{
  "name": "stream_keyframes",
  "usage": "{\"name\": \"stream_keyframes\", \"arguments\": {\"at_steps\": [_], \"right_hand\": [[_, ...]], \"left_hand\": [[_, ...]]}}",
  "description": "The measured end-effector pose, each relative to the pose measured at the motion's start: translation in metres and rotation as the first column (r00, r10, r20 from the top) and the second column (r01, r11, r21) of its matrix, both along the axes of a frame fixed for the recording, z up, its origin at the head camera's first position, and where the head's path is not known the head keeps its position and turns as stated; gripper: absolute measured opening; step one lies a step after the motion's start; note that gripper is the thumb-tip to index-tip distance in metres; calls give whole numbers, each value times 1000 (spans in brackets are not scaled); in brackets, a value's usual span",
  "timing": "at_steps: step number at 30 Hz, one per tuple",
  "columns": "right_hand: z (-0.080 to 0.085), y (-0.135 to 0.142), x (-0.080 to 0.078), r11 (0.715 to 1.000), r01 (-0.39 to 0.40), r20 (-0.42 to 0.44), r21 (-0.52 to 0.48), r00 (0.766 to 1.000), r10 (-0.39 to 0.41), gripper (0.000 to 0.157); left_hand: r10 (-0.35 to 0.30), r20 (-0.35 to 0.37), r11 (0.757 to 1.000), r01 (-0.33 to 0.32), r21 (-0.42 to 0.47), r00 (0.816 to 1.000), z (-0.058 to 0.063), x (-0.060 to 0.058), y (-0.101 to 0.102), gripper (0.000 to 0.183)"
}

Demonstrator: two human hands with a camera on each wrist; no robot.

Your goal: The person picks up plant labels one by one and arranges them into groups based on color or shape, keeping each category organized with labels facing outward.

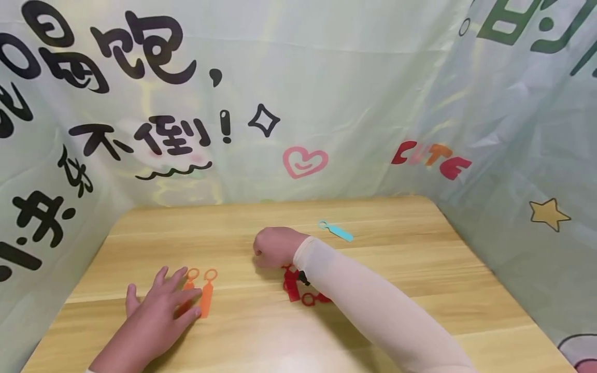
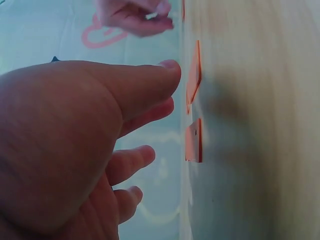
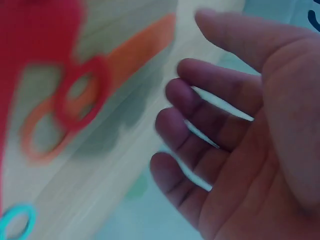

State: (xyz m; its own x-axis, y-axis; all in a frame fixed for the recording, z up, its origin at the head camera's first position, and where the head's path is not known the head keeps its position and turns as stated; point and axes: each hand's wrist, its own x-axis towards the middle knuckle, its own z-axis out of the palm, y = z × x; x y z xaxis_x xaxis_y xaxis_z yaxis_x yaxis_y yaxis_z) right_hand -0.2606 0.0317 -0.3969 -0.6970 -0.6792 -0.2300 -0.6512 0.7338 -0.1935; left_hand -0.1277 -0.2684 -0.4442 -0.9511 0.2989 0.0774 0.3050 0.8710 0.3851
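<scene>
In the head view two flat orange tags with ring ends lie side by side at the left of the table. My left hand is over them, fingers spread, and covers part of the left one. The left wrist view shows the thumb close to the orange tags, with nothing gripped. Farther right, my right hand is just beyond a small group of red tags. Its fingers are loosely bent and hold nothing in the right wrist view, where an orange tag and a blurred red tag also appear.
A light blue ring-ended tag lies near the back of the wooden table. A small black item shows beside the red tags, partly behind the right sleeve. Printed cloth surrounds the table's back and sides.
</scene>
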Motion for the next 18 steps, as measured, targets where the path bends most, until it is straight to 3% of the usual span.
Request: {"name": "stream_keyframes", "arguments": {"at_steps": [6, 14, 18], "right_hand": [[0, 13, 10, 987, 115, -27, 109, 993, -113, 45], [-10, 13, 12, 995, 16, -143, 103, 990, -1, 32], [-8, 14, 13, 990, 35, -158, 137, 987, -13, 36]], "left_hand": [[0, -11, 1000, 0, -17, 1000, 0, 1, -4, 36], [8, 13, 1000, -8, -24, 1000, -3, 1, -2, 33], [8, 16, 1000, -7, -21, 1000, -3, 1, 0, 31]]}}
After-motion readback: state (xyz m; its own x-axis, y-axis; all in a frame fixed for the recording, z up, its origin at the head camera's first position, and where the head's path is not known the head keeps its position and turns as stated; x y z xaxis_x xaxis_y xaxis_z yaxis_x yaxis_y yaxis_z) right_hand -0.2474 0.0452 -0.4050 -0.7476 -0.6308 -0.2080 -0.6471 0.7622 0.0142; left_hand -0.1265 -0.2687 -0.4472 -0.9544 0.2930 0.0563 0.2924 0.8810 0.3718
